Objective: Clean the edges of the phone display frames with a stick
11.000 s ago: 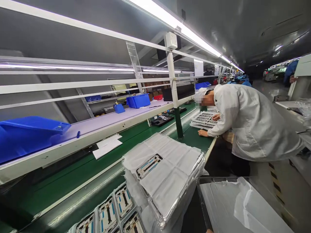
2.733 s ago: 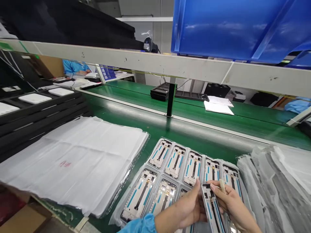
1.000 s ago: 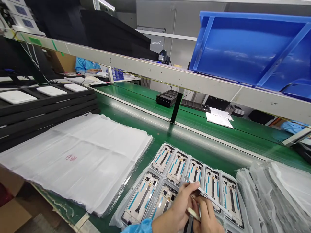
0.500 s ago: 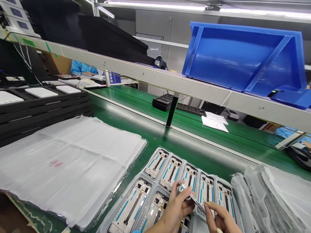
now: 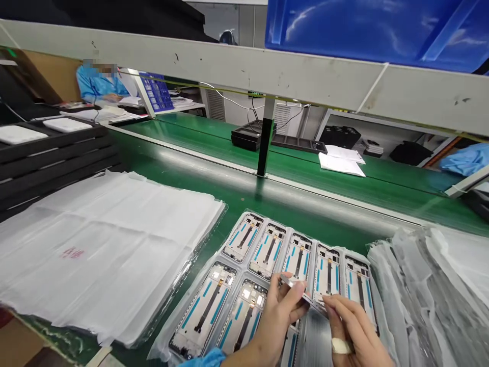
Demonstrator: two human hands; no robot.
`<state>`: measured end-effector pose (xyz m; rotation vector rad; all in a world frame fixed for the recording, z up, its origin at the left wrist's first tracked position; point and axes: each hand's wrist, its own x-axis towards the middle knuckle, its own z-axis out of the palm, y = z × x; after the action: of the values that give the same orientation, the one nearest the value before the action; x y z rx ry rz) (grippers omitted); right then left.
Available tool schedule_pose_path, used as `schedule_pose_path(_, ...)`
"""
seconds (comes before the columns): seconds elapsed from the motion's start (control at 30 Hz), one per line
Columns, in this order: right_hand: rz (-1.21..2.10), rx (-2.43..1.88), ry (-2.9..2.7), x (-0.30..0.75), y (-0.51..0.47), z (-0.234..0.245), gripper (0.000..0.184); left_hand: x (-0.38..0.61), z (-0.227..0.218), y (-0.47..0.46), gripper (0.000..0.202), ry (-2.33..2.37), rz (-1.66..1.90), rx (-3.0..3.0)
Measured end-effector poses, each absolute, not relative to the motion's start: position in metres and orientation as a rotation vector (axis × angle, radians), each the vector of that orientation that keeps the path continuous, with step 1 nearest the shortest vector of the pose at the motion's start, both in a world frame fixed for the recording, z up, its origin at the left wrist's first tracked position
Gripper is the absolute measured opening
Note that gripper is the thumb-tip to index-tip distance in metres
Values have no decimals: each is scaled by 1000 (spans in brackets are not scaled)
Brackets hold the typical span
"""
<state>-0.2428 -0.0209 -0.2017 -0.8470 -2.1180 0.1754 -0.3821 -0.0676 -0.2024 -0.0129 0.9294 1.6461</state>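
My left hand (image 5: 278, 316) grips a thin phone frame (image 5: 307, 299), tilted so its narrow edge faces me. At the frame's lower right end, my right hand (image 5: 353, 329) is closed in a pinch. Whether its fingertips hold the frame's edge or something tiny, I cannot tell. A pale band (image 5: 341, 345) wraps one right finger. Below both hands lies a translucent plastic tray (image 5: 240, 269) with several phone frames (image 5: 206, 311) in its pockets, each with blue strips and a dark flat cable. My hands hide part of the near row.
White sheet-covered trays (image 5: 114, 250) are piled left; crumpled translucent trays (image 5: 424, 290) are stacked right. Black trays (image 5: 49, 163) stand at far left. A shelf beam (image 5: 229, 66) crosses above, carrying a blue bin (image 5: 367, 30). Behind the green bench sits a person in blue (image 5: 99, 86).
The view has tipped downward, so the shelf and blue bin sit higher in it. My hands keep the phone frame over the tray, and my right hand stays at its end.
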Motion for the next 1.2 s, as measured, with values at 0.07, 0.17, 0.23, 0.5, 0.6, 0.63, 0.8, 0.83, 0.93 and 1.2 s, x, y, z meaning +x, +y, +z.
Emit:
schedule_pose_path(0.07,151,-835,-2162,-238,-17,-203,21,-381,-204,-68,79,915,1649,-18)
schedule_pose_path(0.17,66,-761,-2258,-231,-12,-204,25,-382,-208,-69,80,928,1636,-14)
schedule_pose_path(0.23,10,-694,-2308,-228,-10,-206,29,-382,-211,-70,81,946,1623,9)
schedule_pose_path(0.5,-18,-775,-2283,-241,-24,-208,28,-382,-210,-72,82,988,1627,43)
schedule_pose_path(0.6,31,-835,-2244,-247,-29,-205,24,-382,-208,-71,86,992,1624,23)
schedule_pose_path(0.63,30,-840,-2242,-248,-30,-203,22,-381,-208,-71,87,992,1622,20)
schedule_pose_path(0.8,-34,-805,-2218,-247,-26,-198,17,-381,-209,-74,80,990,1615,49)
schedule_pose_path(0.83,-41,-779,-2205,-247,-24,-198,17,-381,-210,-75,77,984,1620,56)
schedule_pose_path(0.93,-42,-735,-2196,-245,-20,-197,18,-381,-211,-75,73,978,1629,60)
schedule_pose_path(1.2,107,-755,-2142,-244,-26,-192,26,-381,-207,-70,81,990,1629,7)
